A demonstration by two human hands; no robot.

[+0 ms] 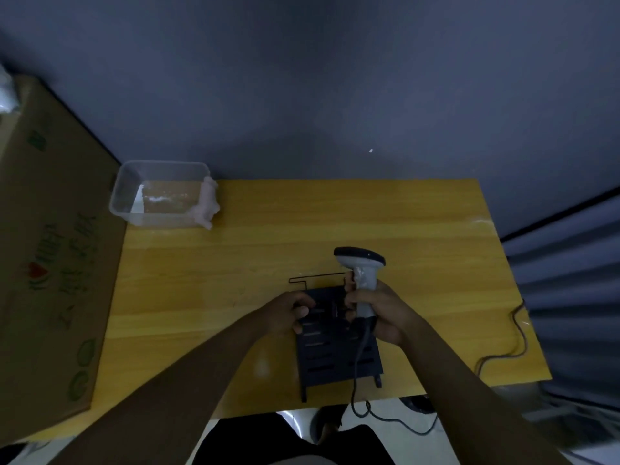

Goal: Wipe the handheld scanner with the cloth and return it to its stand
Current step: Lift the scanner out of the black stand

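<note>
Nearest, a black cable (358,370) trails off the yellow wooden surface (214,263). The right hand (379,313) is wrapped around the grip of the grey handheld scanner (364,276), its long axis upright, head pointing away, over the far right corner of the black slotted stand (335,350). The left hand (288,312), fingers curled, rests on the stand's left edge, apparently steadying it. The white cloth (208,204) hangs on a clear plastic tub (161,193) well apart, far left; the left hand is nearer to it.
</note>
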